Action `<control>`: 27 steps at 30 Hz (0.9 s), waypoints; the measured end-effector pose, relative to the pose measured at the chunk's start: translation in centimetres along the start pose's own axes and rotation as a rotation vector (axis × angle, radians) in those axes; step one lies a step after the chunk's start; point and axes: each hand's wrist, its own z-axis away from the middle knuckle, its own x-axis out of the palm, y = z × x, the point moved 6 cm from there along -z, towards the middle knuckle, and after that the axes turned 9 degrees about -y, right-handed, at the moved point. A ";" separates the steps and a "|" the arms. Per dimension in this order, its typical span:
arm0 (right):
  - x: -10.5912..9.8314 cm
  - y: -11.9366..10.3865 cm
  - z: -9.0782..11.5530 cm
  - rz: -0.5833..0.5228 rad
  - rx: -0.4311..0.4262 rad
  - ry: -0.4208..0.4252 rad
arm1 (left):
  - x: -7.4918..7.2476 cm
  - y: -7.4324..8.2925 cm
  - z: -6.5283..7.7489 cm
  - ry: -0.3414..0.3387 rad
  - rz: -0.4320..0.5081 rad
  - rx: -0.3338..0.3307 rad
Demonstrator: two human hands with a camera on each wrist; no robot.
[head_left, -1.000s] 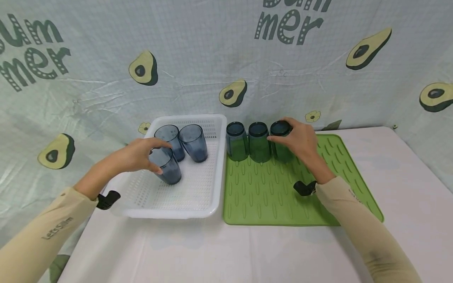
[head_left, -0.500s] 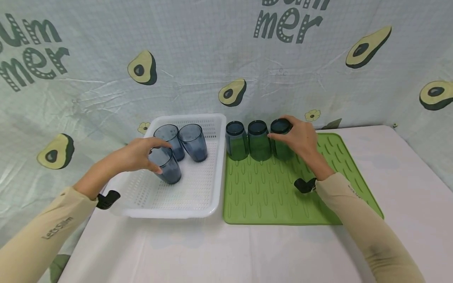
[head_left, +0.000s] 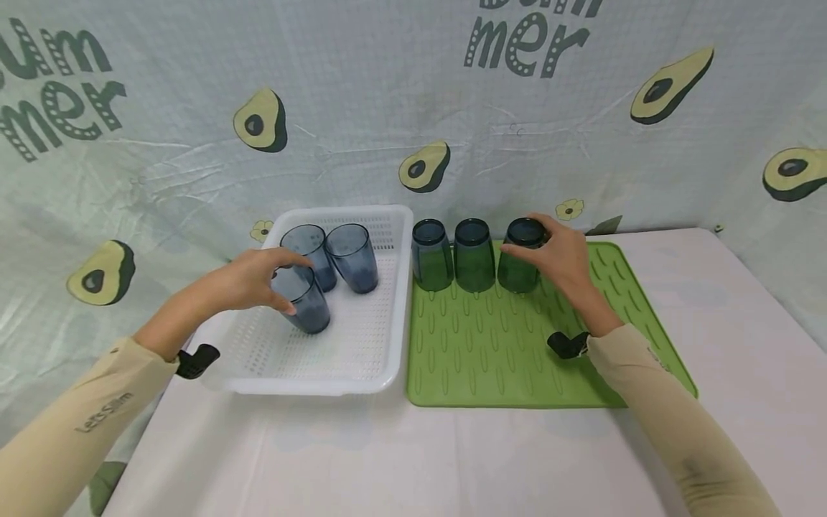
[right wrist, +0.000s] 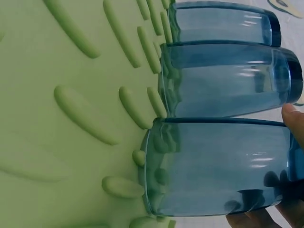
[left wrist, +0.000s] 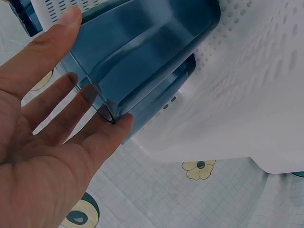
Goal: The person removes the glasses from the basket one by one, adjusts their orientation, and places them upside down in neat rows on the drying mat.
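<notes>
My left hand [head_left: 248,281] holds a blue-tinted drinking glass [head_left: 313,314] near its rim, thumb and fingers on either side. This glass leans mouth-up in the white plastic basket [head_left: 310,387], in front of two more glasses, a left one [head_left: 316,251] and a right one [head_left: 357,264]. On the green drying mat [head_left: 478,359], my right hand [head_left: 563,260] grips an upside-down glass [head_left: 517,274] around its base. In the right wrist view that glass [right wrist: 213,164] stands with its rim on the mat's ridges. Left of it are two more inverted glasses, one nearer [head_left: 474,269] and one by the basket [head_left: 432,267].
The basket and mat lie side by side on a table with a white cloth [head_left: 413,459]. Behind them hangs a sheet [head_left: 362,86] printed with avocados, close to the back row of glasses. The basket's raised wall separates its glasses from the mat.
My right hand and its glass have shifted slightly right, widening the gap to the middle inverted glass. My left hand stays at its glass in the basket.
</notes>
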 end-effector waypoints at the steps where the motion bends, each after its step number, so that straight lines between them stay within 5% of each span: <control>1: 0.0 0.0 0.0 0.002 0.000 -0.003 | 0.0 0.0 0.0 -0.001 -0.002 0.002; 12: -0.1 0.7 0.4 -0.008 0.000 -0.039 | -0.2 0.5 0.5 0.057 -0.088 0.086; 27: -0.2 0.6 0.5 -0.009 -0.035 -0.028 | -1.2 2.2 2.3 0.129 -0.142 0.086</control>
